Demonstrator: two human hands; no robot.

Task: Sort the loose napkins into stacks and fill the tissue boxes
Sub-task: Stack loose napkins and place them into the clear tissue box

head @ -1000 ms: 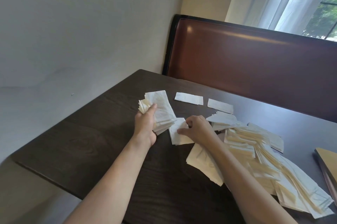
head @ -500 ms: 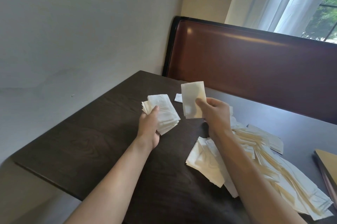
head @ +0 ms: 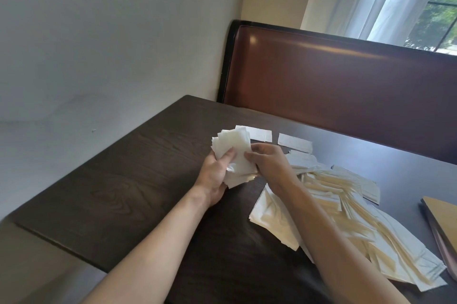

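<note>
Dark table (head: pixel 128 180); left hand (head: pixel 214 180) and right hand (head: pixel 268 163), fingers grasping napkin stack (head: pixel 235 152); no legible writing

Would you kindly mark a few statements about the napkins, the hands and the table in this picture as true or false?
1. The left hand grips a stack of napkins. True.
2. The right hand rests flat on the bare table, away from the stack. False: its fingers touch the held stack.
3. A spread pile of loose napkins lies on the table under the right forearm. True.
4. Every napkin has been gathered into the held stack. False: besides the pile, two single napkins lie flat beyond the hands.
5. The table is light-coloured glass. False: it is dark wood grain.
</note>
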